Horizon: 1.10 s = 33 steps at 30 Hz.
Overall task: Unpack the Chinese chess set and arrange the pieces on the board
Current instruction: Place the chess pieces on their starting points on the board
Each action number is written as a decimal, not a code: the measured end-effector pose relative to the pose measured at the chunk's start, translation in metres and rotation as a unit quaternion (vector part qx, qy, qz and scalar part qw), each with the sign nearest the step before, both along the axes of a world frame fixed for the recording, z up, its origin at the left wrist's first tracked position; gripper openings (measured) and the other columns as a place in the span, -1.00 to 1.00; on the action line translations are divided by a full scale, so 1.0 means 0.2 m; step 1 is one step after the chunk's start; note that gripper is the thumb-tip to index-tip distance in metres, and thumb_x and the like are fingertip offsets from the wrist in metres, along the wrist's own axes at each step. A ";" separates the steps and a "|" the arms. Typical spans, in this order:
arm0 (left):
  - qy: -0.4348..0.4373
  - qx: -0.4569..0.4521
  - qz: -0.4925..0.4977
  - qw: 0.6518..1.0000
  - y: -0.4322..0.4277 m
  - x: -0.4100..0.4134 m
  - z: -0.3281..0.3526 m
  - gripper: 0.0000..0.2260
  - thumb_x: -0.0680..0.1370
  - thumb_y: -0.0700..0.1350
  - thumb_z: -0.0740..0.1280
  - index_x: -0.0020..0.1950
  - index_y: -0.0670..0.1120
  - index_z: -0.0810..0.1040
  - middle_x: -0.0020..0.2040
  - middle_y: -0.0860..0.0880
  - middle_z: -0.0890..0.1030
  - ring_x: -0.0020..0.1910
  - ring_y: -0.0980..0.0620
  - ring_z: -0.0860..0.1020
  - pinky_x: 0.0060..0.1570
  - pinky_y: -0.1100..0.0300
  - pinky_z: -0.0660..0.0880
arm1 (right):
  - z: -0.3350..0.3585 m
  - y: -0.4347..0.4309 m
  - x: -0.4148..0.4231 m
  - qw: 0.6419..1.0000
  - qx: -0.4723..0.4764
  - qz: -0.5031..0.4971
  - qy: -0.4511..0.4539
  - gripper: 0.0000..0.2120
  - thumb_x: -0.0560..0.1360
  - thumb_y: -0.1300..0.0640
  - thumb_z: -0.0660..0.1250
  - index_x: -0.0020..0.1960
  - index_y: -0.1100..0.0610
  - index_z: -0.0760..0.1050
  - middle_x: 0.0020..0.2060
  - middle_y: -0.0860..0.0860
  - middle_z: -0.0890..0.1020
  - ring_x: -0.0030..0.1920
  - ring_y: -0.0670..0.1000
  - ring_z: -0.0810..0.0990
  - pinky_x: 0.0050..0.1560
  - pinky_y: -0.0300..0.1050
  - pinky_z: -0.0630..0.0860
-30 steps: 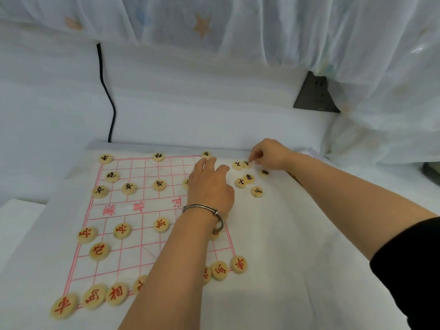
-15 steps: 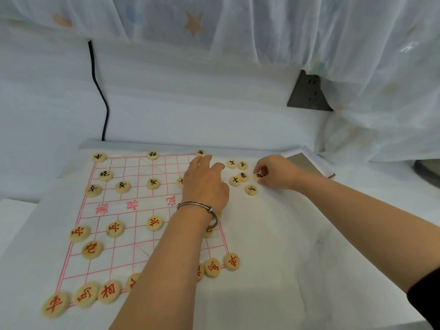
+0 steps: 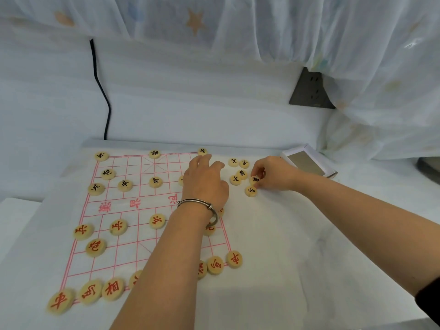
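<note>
board (image 3: 135, 246): white sheet, pink-red grid lines, red characters across its middle
red-lettered pieces (image 3: 118, 226): pale wood discs, red characters, lower frame
black-lettered pieces (image 3: 155, 182): same pale wood, black characters, upper frame
curtain (image 3: 195, 20): sheer white, orange and pale blue stars
cable (image 3: 100, 86): black, upper left
socket (image 3: 309, 91): dark grey
bracelet (image 3: 190, 201): silver
sleeve (image 3: 431, 298): black
box (image 3: 306, 163): white rim, grey inside

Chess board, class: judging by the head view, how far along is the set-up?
Done: red pieces stand along the near rows of the board, and several black pieces stand on its far side. In hand: the right hand pinches one black piece in the loose cluster beside the board; the left hand hangs over the grid. Left: that cluster must fill the far back row's gaps.
</note>
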<state>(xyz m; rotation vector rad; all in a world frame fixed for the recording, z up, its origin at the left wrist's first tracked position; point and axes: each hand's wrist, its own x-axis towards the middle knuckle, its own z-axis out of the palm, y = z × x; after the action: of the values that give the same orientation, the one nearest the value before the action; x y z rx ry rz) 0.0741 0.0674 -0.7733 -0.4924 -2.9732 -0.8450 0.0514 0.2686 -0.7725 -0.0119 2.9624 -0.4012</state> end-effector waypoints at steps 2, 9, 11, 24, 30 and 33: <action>0.000 0.001 0.004 1.000 0.00 0.00 0.00 -0.58 0.57 -0.14 0.18 0.44 -0.02 0.30 0.52 -0.04 0.14 0.51 -0.04 0.02 0.44 0.07 0.11 | 0.01 0.00 -0.02 0.999 -0.011 -0.018 0.041 -0.90 0.39 0.14 0.39 -0.12 0.03 0.51 -0.19 -0.07 0.54 -0.16 -0.04 0.51 -0.17 -0.20 0.43; -0.008 0.007 0.011 1.000 -0.03 -0.01 0.00 -0.57 0.56 -0.15 0.18 0.44 -0.02 0.31 0.51 -0.04 0.15 0.50 -0.03 0.03 0.43 0.07 0.13 | 0.06 -0.10 -0.06 0.996 0.053 0.072 0.015 -0.81 0.44 0.21 0.28 0.04 0.08 0.54 -0.07 -0.02 0.57 -0.05 0.01 0.52 -0.12 -0.15 0.42; -0.005 0.007 0.014 1.000 -0.05 -0.02 0.00 -0.58 0.56 -0.15 0.17 0.43 -0.02 0.31 0.51 -0.03 0.16 0.50 -0.02 0.03 0.42 0.07 0.14 | 0.05 -0.13 -0.07 0.986 0.131 0.101 -0.005 -0.76 0.46 0.18 0.25 0.09 0.06 0.55 -0.01 -0.03 0.58 0.01 0.03 0.53 -0.12 -0.16 0.39; -0.019 0.049 0.092 0.994 -0.35 -0.12 0.04 -0.63 0.57 -0.15 0.20 0.39 -0.03 0.37 0.49 -0.03 0.22 0.49 0.00 0.06 0.42 0.08 0.13 | 0.18 -0.24 -0.19 0.983 0.143 0.113 0.039 -0.75 0.48 0.15 0.27 0.13 0.07 0.56 0.04 0.00 0.60 0.02 0.04 0.53 -0.04 -0.13 0.48; -0.023 0.047 0.116 0.992 -0.41 -0.15 0.04 -0.63 0.57 -0.13 0.20 0.39 -0.03 0.37 0.48 -0.03 0.22 0.49 -0.01 0.07 0.41 0.08 0.17 | 0.23 -0.53 -0.39 0.975 0.111 0.163 0.107 -0.75 0.51 0.21 0.22 0.16 0.12 0.53 0.06 0.04 0.55 0.05 0.09 0.52 0.01 -0.05 0.46; -0.032 0.033 0.126 0.991 -0.44 -0.15 0.03 -0.63 0.57 -0.11 0.19 0.40 -0.03 0.37 0.48 -0.03 0.23 0.48 -0.02 0.08 0.37 0.08 0.20 | 0.18 -0.64 -0.47 0.973 0.107 0.184 0.092 -0.75 0.51 0.21 0.23 0.16 0.11 0.54 0.07 0.05 0.56 0.07 0.08 0.51 0.02 -0.09 0.44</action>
<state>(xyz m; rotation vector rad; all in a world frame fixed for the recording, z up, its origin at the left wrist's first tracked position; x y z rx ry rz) 0.0434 -0.0202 -0.7663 -0.0838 -2.9644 -0.9432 -0.0427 0.1397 -0.7364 -0.5928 3.0680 -0.0307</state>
